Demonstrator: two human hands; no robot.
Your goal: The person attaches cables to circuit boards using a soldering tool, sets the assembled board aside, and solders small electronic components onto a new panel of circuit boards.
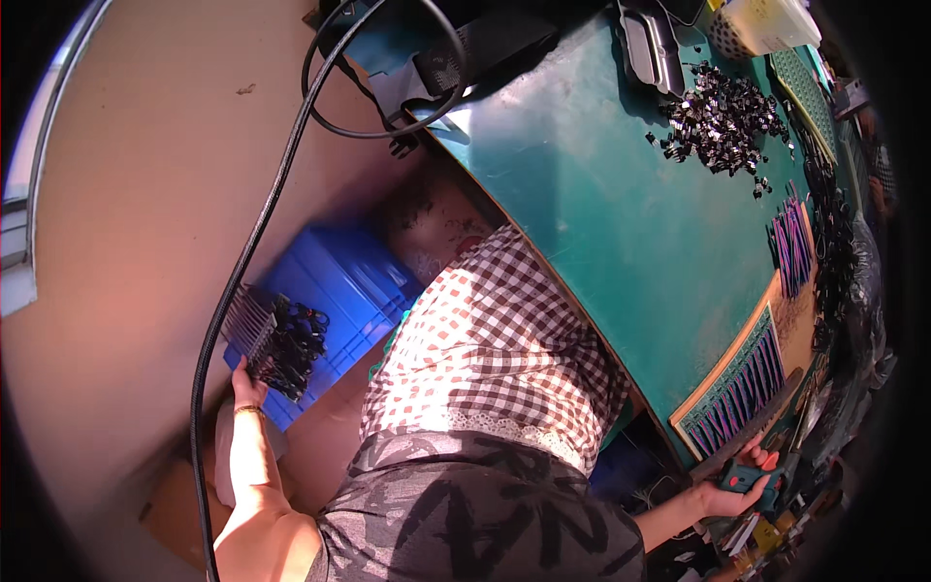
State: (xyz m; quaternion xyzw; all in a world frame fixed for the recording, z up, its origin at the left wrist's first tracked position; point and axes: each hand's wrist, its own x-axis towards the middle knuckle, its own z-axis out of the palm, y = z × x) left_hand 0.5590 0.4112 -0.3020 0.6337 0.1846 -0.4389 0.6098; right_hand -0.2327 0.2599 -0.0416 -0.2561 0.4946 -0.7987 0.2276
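Note:
Over at the left, my left hand (249,390) grips the lower end of a grey, comb-like rack (250,322). A dense bunch of short black cables (294,349) hangs at the rack, in front of a blue plastic bin (339,281). My fingers are partly hidden behind it. At the lower right, my right hand (729,497) is closed around a dark green handheld tool (766,485) with orange-red parts; its exact kind is unclear. Close by, a board (742,388) on the table's edge carries a row of purple and dark wires.
The green tabletop (582,194) bears a pile of small black-and-silver parts (727,121), a dark tray (650,48), a white container (766,24) and a wire bundle (793,247). A black cable (242,262) loops across the view. A checkered cloth (485,349) covers my lap.

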